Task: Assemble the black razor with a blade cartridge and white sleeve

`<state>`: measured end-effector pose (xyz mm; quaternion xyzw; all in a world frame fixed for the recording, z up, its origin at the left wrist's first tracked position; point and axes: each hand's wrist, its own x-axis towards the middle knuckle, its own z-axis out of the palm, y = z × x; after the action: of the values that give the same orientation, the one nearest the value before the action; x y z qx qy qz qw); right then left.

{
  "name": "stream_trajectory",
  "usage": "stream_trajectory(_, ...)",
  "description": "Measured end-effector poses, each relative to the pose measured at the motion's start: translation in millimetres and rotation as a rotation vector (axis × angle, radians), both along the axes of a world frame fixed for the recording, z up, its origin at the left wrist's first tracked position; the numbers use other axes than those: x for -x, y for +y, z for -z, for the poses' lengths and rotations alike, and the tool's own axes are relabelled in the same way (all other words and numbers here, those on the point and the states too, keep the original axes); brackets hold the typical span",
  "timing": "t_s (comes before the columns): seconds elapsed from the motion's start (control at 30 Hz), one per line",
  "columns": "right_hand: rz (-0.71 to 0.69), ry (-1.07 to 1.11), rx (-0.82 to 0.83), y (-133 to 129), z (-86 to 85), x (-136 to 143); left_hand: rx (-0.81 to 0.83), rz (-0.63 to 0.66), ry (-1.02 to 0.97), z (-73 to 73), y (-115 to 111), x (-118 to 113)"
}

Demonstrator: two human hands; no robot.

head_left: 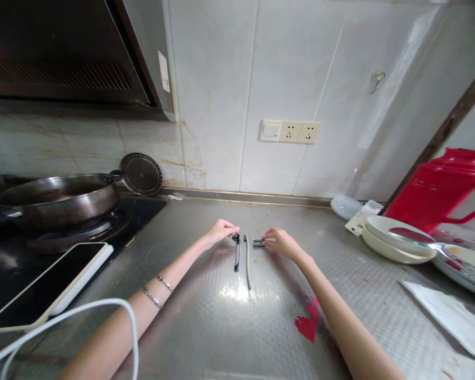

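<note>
My left hand is closed in a pinch, its fingertips at the top of a slim black and silver pen-like object on the metal counter. A small dark bit shows by those fingertips; what they grip is too small to make out. To the right of the slim object lies a thin pale grey stick or cord with a darker upper end. My right hand has its fingers closed around the right ends of two short dark green pieces, which lie side by side and point left.
On the left, a steel pan sits on the black stove, with a phone and white cable nearer. Plates and bowls, a red thermos jug and a white napkin occupy the right. A red heart-shaped patch marks the counter.
</note>
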<state>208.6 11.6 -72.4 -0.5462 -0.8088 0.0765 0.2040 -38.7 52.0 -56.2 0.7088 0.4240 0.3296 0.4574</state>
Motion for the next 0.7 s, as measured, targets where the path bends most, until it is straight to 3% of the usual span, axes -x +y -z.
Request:
stream_trajectory(0.5,0.015,0.061,0.028,0.2,4.1,3.5,-0.01,0.026,-0.006,1.6,0.0,1.1)
stream_trajectory(0.7,0.15,0.042,-0.012,-5.6,-6.2,7.0,-0.005,0.01,0.004,-1.8,0.8,2.7)
